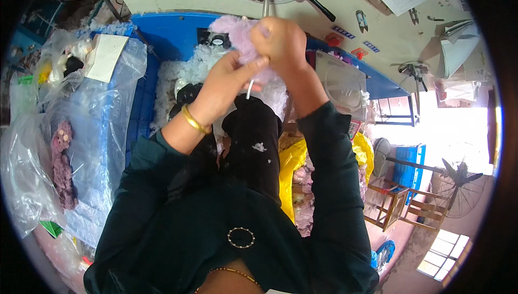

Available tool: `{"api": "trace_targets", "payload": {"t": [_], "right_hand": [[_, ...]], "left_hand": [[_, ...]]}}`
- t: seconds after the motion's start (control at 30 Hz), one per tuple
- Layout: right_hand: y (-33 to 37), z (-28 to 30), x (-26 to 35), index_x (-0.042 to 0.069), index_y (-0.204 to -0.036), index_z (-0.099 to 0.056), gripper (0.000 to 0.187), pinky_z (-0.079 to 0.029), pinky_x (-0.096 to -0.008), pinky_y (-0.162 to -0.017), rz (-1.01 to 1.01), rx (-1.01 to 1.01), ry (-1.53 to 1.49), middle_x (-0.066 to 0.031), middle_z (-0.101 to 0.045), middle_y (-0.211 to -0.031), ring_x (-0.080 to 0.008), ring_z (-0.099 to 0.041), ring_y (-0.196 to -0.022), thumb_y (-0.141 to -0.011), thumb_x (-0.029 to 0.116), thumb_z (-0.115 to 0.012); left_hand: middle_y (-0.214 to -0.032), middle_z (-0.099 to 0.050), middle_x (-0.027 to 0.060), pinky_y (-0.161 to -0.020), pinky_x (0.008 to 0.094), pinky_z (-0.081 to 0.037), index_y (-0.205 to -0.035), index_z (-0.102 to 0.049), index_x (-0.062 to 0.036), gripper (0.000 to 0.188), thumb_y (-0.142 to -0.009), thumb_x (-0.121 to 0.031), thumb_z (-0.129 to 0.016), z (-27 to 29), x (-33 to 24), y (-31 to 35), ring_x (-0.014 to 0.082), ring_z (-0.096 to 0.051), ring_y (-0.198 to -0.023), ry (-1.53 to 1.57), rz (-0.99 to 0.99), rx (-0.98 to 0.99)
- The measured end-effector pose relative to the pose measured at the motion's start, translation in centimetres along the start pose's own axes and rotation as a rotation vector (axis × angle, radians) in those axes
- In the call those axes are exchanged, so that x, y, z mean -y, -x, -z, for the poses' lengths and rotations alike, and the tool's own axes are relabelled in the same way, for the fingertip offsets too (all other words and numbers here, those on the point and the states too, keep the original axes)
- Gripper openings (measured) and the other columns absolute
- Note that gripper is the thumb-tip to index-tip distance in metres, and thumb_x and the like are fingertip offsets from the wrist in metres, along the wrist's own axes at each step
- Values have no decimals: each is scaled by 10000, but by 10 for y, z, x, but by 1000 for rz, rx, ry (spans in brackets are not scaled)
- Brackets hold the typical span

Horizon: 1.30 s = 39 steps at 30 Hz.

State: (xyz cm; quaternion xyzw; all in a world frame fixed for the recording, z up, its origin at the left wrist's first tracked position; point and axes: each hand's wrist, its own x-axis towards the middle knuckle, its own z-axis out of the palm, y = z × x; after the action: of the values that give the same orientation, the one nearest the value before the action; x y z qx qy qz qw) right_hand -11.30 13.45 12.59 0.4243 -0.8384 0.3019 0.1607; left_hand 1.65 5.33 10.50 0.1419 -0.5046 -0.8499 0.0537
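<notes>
Head view:
Left hand [229, 81]: one; fingers clenched on the lower edge of the lilac plush piece [240, 38]; one gold bangle [194, 121] on the wrist.
Right hand [280, 40]: one; fingers clenched over the same piece from above.
Lilac plush piece: one, held between both hands at the metal tube [266, 4].
White stuffing [189, 73]: one heap in the blue bin [162, 32].
Clear bags [81, 132]: several at left; exact count cannot be told.

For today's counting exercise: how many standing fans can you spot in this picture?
2. A small pale fan stands by the blue crate at right; a larger dark fan stands further right, near the wooden frames. Others may be hidden behind the person's arms.
</notes>
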Motion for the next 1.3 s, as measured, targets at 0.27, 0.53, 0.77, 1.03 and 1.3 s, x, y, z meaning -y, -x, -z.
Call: {"api": "trace_targets", "payload": {"t": [0.27,0.53,0.77,1.03,1.3], "right_hand": [[-48,-19,-37,86,-709,-628,229,-476,-439,-587,-28,-123,134,-165,-615,-701,-385,-595,-684,-730,313,-604],[-10,-12,-20,41,-668,-597,270,-438,-453,-544,-118,-114,48,-200,-570,-661,-402,-575,-632,-728,304,-608],[5,6,4,8,-638,-580,314,-441,-440,-545,-283,98,-128,-222,-558,-640,-367,-577,-582,-745,303,-595],[-60,-19,-15,46,-720,-657,256,-505,-453,-681,-368,-36,106,-189,-651,-787,-386,-633,-775,-737,291,-586],[-11,-4,4,52,-727,-652,281,-497,-450,-656,-444,133,62,-181,-644,-760,-378,-628,-742,-725,330,-610]], "left_hand": [[-811,-573,26,-578,233,-469,-1026,-512,-35,281,-832,-92,-706,-6,5,-16,109,-568,-656,-312,-386,-100],[-744,-540,127,-570,317,-464,-933,-503,-11,314,-764,-120,-744,0,20,4,221,-585,-658,-1001,-624,-183],[-916,-630,105,-660,307,-515,-1086,-535,18,343,-905,-261,-618,19,23,5,186,-633,-762,-316,-351,-39],[-722,-562,-20,-629,225,-485,-853,-574,-75,247,-897,-308,-645,16,14,-63,93,-576,-668,311,-55,3],[-968,-661,190,-803,374,-500,-1025,-609,8,296,-736,-13,-669,1,45,-4,336,-642,-913,-701,-494,-106]]}}
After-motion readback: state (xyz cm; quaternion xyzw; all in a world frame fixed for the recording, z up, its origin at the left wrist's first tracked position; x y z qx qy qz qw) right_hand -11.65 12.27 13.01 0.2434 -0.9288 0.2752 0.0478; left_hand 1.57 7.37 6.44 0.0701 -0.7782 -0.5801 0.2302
